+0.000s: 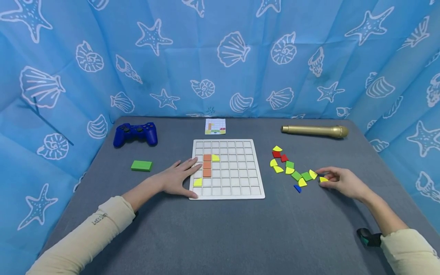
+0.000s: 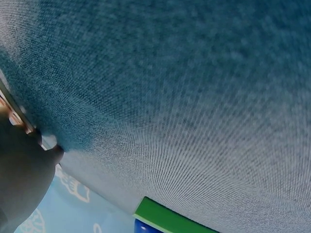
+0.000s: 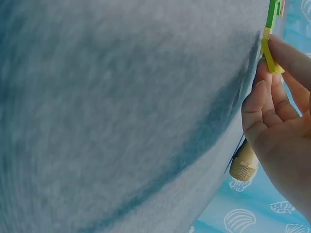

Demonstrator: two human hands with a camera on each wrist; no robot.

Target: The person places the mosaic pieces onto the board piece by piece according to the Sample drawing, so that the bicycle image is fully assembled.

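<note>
A white gridded board [image 1: 237,191] lies mid-table. On it, three orange square tiles [image 1: 207,165] form a column, with a yellow quarter-round tile [image 1: 215,158] right of the top one and another yellow tile [image 1: 197,182] at lower left. My left hand [image 1: 177,179] rests with spread fingers on the board's left edge; the left wrist view catches only a dark part of it. Between thumb and fingers, my right hand [image 1: 340,181] pinches a yellow quarter-round tile [image 3: 272,60], just right of a loose scatter of yellow, green [image 1: 296,175], red [image 1: 276,154] and blue [image 1: 297,188] tiles.
A small pattern card [image 1: 215,126] lies behind the board. At the left are a blue game controller [image 1: 135,133] and a green block [image 1: 141,165]. A gold microphone [image 1: 314,131] lies at the back right. A blue shell-print curtain [image 1: 192,57] surrounds the table.
</note>
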